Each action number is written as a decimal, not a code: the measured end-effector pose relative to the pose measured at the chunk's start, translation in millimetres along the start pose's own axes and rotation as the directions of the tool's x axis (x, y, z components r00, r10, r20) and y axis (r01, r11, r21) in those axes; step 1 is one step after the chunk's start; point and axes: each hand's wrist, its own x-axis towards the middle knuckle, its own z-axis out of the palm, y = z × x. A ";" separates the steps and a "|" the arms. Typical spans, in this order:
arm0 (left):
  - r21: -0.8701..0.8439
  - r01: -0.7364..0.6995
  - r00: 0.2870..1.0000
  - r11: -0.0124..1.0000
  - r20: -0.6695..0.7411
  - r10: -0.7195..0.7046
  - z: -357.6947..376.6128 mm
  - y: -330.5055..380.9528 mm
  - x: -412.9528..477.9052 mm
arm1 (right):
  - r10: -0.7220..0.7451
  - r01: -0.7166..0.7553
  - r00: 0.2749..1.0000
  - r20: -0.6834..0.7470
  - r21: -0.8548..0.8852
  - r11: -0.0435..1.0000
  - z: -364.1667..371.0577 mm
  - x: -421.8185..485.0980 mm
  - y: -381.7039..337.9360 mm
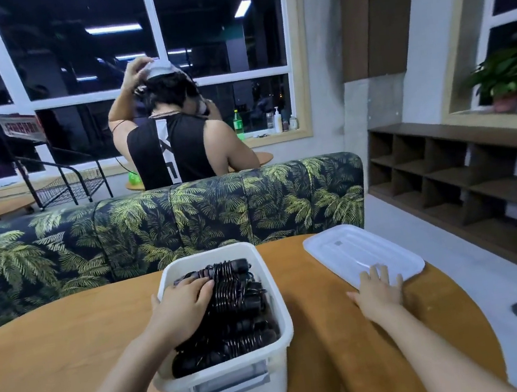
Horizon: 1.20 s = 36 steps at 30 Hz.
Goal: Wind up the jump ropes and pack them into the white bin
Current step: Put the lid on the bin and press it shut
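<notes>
Okay, ropes look packed: the wound black jump ropes (239,307) sit in the white bin (277,377) on the wooden table (57,347), bundles stacked end to end and filling it

Hands are well apart. Your left hand (184,307) lies on top of the far bundles with fingers roughly straight, pressing rather than gripping. Your right hand (378,292) is flat, fingers spread, on the near edge of the white lid (356,252), which lies beside the bin. Neither hand holds anything

Risks as I read them:
- Far-end bundles look about level with the rim. Lift the left hand and the coils may spring up, so the lid won't seat or it traps a loop under its edge
- Coils are only wound, I can't see any tie. Drag your fingers out sideways and you may pull a turn loose, and that bundle starts to unwind
- A flat palm on the lid gives no real grip. The lid is close to the table's right edge; can't tell whether it overhangs. Slide it the wrong way and it goes to the floor
- The bin is near the front edge, so pushing down hard off-centre could tip or skate it

Get a proper grip on the lid before releasing the ropes
</notes>
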 end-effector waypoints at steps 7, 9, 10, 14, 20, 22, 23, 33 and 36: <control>-0.002 0.016 1.000 1.000 -0.027 -0.016 2.1 1.4 -1.3 | -0.070 0.068 0.978 -0.195 -0.019 0.998 23.0 -11.4 -12.5; 0.006 0.012 0.999 1.000 -0.037 -0.012 2.3 1.2 -2.1 | -0.143 0.143 0.965 -0.218 -0.015 0.990 18.6 -16.2 -14.3; 0.007 0.008 0.999 1.000 -0.041 -0.007 1.5 1.9 -3.1 | -0.205 0.201 0.956 -0.207 -0.040 0.979 12.3 -18.7 -16.2; -0.057 -0.023 0.999 0.998 -0.044 0.020 -2.5 0.5 -6.4 | -0.324 0.303 0.871 -0.369 -0.117 0.946 -39.7 -33.7 -37.7; -0.358 -0.106 0.962 0.928 -0.273 0.005 -17.3 -5.8 -20.7 | -0.053 0.491 0.749 -0.661 0.499 0.714 -158.6 -92.3 -61.9; -0.548 -0.065 0.959 0.834 -0.264 -0.099 -29.6 -3.7 -27.9 | 0.041 0.568 0.757 -0.652 0.689 0.450 -174.8 -107.1 -73.4; -0.667 -0.027 0.963 0.744 -0.217 -0.159 -35.7 -2.2 -30.4 | 0.074 0.557 0.793 -0.604 0.770 0.312 -177.3 -112.1 -81.2; -0.916 0.167 0.959 0.365 0.064 -0.277 -38.1 -28.3 -57.2 | -0.186 0.046 0.980 -0.075 0.987 -0.157 -110.0 -157.0 -142.5; -0.925 0.185 0.946 0.332 0.076 -0.314 -25.8 -38.2 -64.2 | -0.165 0.288 0.956 -0.242 0.884 0.368 -96.9 -151.0 -134.8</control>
